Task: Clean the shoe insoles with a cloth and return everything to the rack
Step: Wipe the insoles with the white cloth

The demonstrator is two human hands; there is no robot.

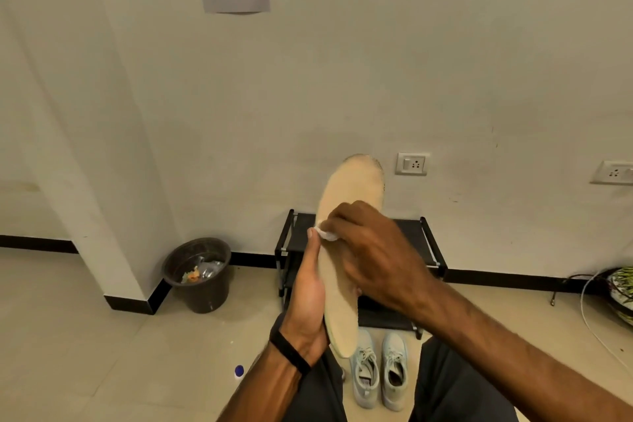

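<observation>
A beige insole (352, 181) stands nearly upright in front of me, toe end up. My left hand (308, 295) holds it along its left edge and heel, fingers behind it. My right hand (373, 257) presses a small white cloth (325, 234) against the insole's middle; most of the cloth is hidden under the fingers. A pair of pale grey-blue sneakers (380, 370) stands on the floor between my knees. Behind the insole is a low black shoe rack (428, 243) against the wall.
A dark waste bin (200, 276) with rubbish stands left of the rack by a wall corner. A small bottle with a blue cap (239, 372) sits on the floor at lower left. Cables and a patterned bag (621, 291) lie at the right.
</observation>
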